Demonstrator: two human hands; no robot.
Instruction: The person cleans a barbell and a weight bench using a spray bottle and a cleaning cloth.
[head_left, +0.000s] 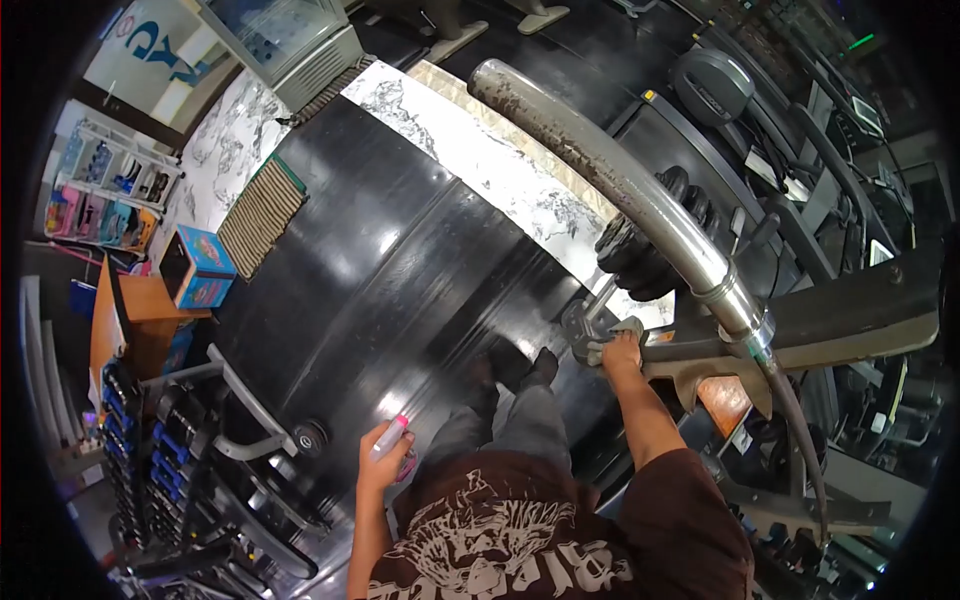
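Note:
My left hand (371, 462) is wrapped round a pale bottle (389, 438) with pink parts, held low by my left leg. To the right, my right arm reaches out to a gym machine. My right hand (622, 353) is closed on a greyish cloth (630, 327), which rests at the dark metal end of the machine frame (579, 330). Black weight plates (640, 258) sit just beyond that hand. A thick, worn metal bar (600, 165) curves overhead in front of them.
Black rubber matting (370, 220) covers the floor, bordered by white marbled tiles (490, 170). A dumbbell rack (165, 450) stands at left, near a blue box (207, 270) and a striped mat (262, 215). Treadmills (690, 150) line the upper right.

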